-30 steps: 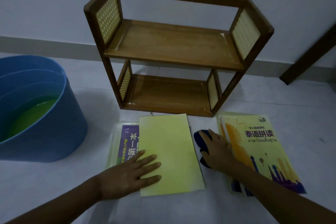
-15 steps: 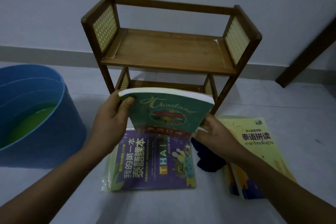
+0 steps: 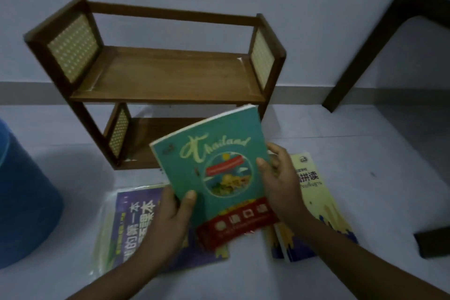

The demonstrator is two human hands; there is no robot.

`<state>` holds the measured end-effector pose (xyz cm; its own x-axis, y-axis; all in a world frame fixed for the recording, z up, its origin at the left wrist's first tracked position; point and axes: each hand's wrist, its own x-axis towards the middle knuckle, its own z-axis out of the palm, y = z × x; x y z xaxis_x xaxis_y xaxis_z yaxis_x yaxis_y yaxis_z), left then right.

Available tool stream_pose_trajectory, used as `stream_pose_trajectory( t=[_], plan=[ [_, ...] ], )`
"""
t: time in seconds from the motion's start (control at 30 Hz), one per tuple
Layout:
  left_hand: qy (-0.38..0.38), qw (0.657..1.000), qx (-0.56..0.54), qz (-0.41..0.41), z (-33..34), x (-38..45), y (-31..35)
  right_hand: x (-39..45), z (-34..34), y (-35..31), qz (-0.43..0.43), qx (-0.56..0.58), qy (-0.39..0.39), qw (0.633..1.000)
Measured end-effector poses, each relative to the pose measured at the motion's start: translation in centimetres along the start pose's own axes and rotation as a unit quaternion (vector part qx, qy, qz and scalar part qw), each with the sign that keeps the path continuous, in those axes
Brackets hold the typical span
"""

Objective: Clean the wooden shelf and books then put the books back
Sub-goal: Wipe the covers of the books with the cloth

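Note:
A green "Thailand" book [image 3: 214, 161] with a red band at its bottom is held up above the floor, cover facing me. My left hand [image 3: 170, 221] grips its lower left edge, thumb on the cover. My right hand [image 3: 280, 178] grips its right edge. Behind it stands the two-tier wooden shelf [image 3: 165, 75], both tiers bare. A purple book [image 3: 136, 224] lies on the floor under my left hand. A yellow book [image 3: 316, 200] lies to the right.
A blue bucket [image 3: 26, 202] stands at the left edge. A dark wooden table leg [image 3: 360, 56] slants at the upper right, and a dark block [image 3: 433, 241] sits on the floor at the right. White wall behind the shelf.
The green book was lifted off the purple one and turned cover-up towards me. My left hand slid to its lower left edge. The view swung right, so the bucket is mostly out of frame.

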<state>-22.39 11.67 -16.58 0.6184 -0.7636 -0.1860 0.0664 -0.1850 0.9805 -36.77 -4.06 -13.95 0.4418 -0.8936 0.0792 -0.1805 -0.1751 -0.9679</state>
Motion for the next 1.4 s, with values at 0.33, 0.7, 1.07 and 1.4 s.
stream_pose_trajectory(
  t=[0.33, 0.7, 1.07, 1.4],
  plan=[
    [-0.253, 0.952, 0.050, -0.164, 15.8, 5.9, -2.3, 0.7, -13.7, 6.6, 0.121, -0.230, 0.070, 0.963],
    [-0.292, 0.914, 0.281, 0.025, 11.4, 7.6, -2.2, 2.1, -12.1, 10.2, 0.067, -0.345, 0.014, 0.936],
    [-0.235, 0.774, 0.588, 0.013, -13.2, 4.4, -8.5, 0.1, 2.7, 13.1, -0.035, -0.504, -0.311, 0.805],
    [-0.240, 0.765, 0.596, 0.053, -18.2, 3.6, -12.8, -5.9, 11.2, 11.6, -0.184, -0.476, -0.264, 0.818]
  ],
)
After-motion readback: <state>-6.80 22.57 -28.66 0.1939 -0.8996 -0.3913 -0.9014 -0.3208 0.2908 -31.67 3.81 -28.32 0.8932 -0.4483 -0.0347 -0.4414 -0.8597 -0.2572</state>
